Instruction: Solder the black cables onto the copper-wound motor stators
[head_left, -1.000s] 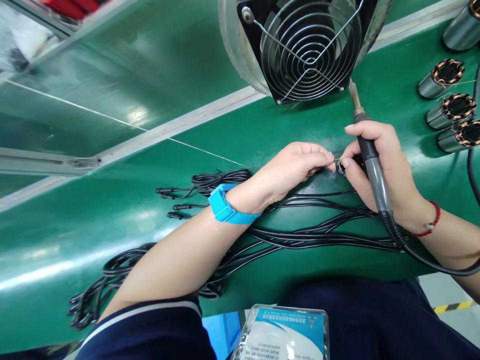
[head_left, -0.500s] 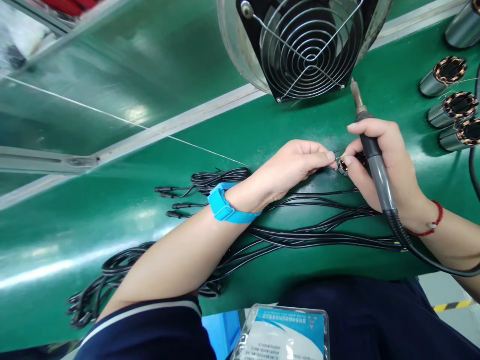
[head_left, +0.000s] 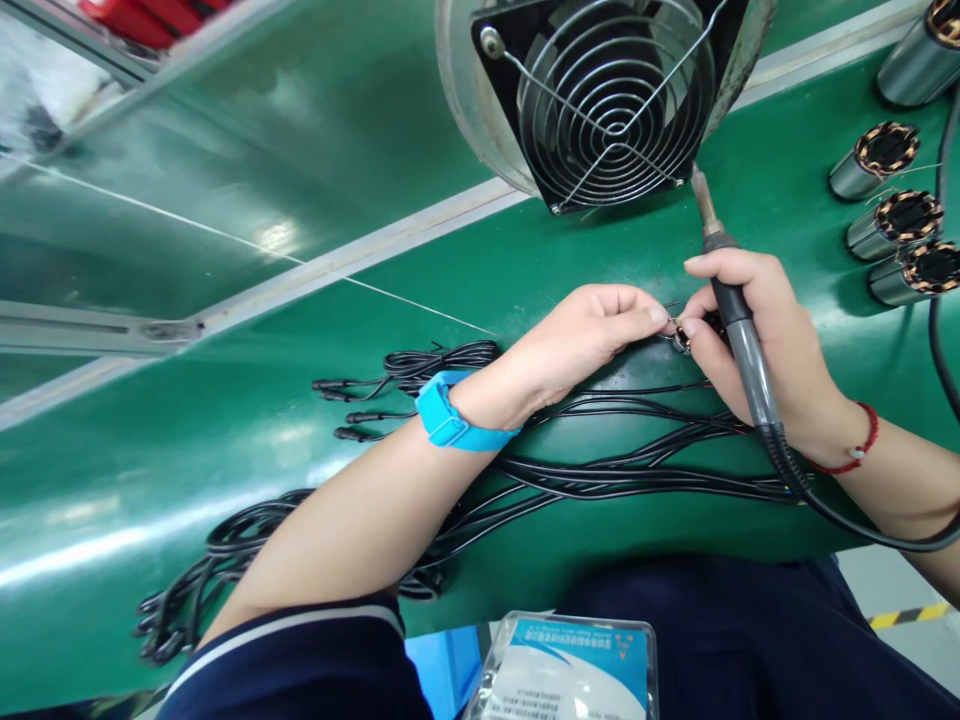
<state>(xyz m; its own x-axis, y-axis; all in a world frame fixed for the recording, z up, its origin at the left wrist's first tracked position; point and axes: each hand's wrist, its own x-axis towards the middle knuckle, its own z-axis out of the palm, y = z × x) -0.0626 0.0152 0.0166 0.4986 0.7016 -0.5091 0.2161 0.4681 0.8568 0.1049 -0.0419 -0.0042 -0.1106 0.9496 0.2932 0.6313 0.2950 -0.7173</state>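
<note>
Between forefinger and thumb, my left hand [head_left: 600, 325] pinches something thin, apparently a wire end, at the edge of a small round part with copper on it [head_left: 681, 338]. My right hand [head_left: 787, 345] has its thumb and fingertips on that part, which they largely cover. Across the same hand lies a soldering iron [head_left: 745, 350], its bare tip pointing up and away, near the lower right corner of the fan. Below both hands, black cables [head_left: 600, 478] with stripped ends run across the green bench [head_left: 360, 540].
A fan with a wire guard [head_left: 616, 135] stands beyond my hands. Several metal stators with copper windings [head_left: 874, 160] stand at the right. Coiled cables with plugs [head_left: 247, 530] lie at the left. The iron's cord [head_left: 862, 530] runs past my right wrist.
The view has shifted slightly. Both hands keep nearly the same pose at the small part, and the soldering iron stays in my right hand.
</note>
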